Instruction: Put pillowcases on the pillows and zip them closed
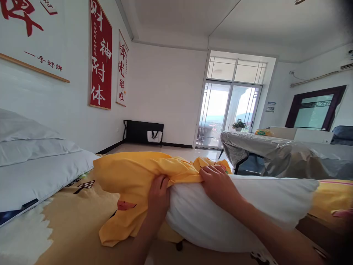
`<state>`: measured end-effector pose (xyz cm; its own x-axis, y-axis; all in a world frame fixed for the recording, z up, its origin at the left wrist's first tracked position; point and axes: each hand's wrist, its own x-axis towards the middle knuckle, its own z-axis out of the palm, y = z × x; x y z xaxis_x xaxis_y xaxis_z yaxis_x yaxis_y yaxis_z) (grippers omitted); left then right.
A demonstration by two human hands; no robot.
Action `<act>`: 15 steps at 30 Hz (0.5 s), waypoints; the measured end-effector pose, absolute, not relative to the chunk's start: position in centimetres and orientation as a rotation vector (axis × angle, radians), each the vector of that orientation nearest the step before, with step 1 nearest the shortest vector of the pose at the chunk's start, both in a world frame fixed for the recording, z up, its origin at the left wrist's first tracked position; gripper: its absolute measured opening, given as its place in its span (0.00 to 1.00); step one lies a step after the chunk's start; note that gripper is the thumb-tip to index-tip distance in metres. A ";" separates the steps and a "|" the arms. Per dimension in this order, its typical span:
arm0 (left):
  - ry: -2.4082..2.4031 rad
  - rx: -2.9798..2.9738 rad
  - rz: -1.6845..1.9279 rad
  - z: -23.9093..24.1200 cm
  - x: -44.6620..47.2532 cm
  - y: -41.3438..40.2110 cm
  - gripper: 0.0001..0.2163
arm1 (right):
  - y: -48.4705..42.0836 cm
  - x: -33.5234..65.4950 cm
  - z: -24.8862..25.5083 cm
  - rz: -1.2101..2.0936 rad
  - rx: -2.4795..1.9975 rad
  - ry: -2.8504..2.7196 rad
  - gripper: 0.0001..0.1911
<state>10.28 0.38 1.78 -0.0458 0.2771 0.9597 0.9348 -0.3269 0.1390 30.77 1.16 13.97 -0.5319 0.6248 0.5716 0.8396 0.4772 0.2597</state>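
Note:
A white pillow (234,209) lies across the bed in front of me, its left end inside a yellow pillowcase (135,176). My left hand (158,197) is closed on the bunched edge of the pillowcase at the pillow's near side. My right hand (217,184) rests on top of the pillow with its fingers curled over the pillowcase's edge, gripping the fabric there. Both forearms reach in from the bottom of the view.
Under the pillow is a yellow and white bedsheet (66,224) with prints. Stacked white pillows (33,162) lie at the left against the wall. A table under a silver cover (264,147) stands at the right; a glass balcony door (226,114) is behind.

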 end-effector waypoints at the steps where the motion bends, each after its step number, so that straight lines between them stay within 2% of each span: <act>1: -1.316 -1.632 -1.436 1.7 9.9 0.6 0.13 | 1.4 30.7 13.3 -0.745 -1.121 -2.302 0.10; 4: -1.355 -1.639 -1.551 1.5 9.1 1.0 0.11 | 2.8 31.0 11.5 -0.740 -0.808 -2.226 0.07; 6: -1.362 -1.657 -1.605 1.6 8.7 0.8 0.10 | 3.6 30.9 10.8 -0.743 -0.699 -2.237 0.12; 8: -1.332 -1.661 -1.654 1.9 8.8 0.2 0.09 | 4.0 30.4 10.6 -0.735 -0.752 -2.279 0.11; 11: -1.196 -1.647 -1.689 2.6 10.0 -1.6 0.08 | 4.5 28.8 10.4 -0.735 -0.953 -2.311 0.01; 15: -0.962 -1.709 -1.604 2.7 13.1 -3.6 0.09 | 6.4 27.3 9.0 -0.861 -0.920 -2.264 0.07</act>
<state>13.14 -3.60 2.70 0.0077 0.1050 0.9944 0.8282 -0.5580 0.0525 27.33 6.45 8.99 -0.6186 0.4008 0.6758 0.7486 0.5618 0.3520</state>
